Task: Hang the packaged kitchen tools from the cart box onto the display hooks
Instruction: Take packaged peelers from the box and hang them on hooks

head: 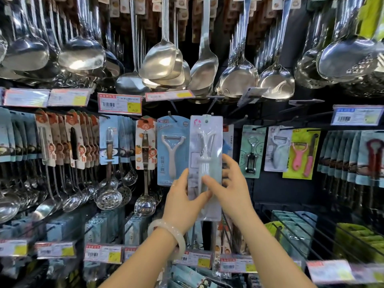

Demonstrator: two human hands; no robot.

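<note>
The packaged peeler (205, 163) is held upright in front of the display wall, its hang hole at the top, level with the black hooks (172, 117). Its long axis runs vertically; the printed face is turned toward the camera. Whether the hole is already threaded onto a hook cannot be told.

The package is judged light, with a stiff card back and a thin, slippery plastic blister that may dent under pressure. It is best taken by the lower card edges, as is done here.

The left hand (182, 202) is curled round the lower left edge, thumb on the front. The right hand (230, 183) pinches the lower right edge, thumb on the front, fingers behind.

A blue-carded peeler (172, 150) hangs just beside it on the left. Steel ladles (162, 57) hang above.
</note>
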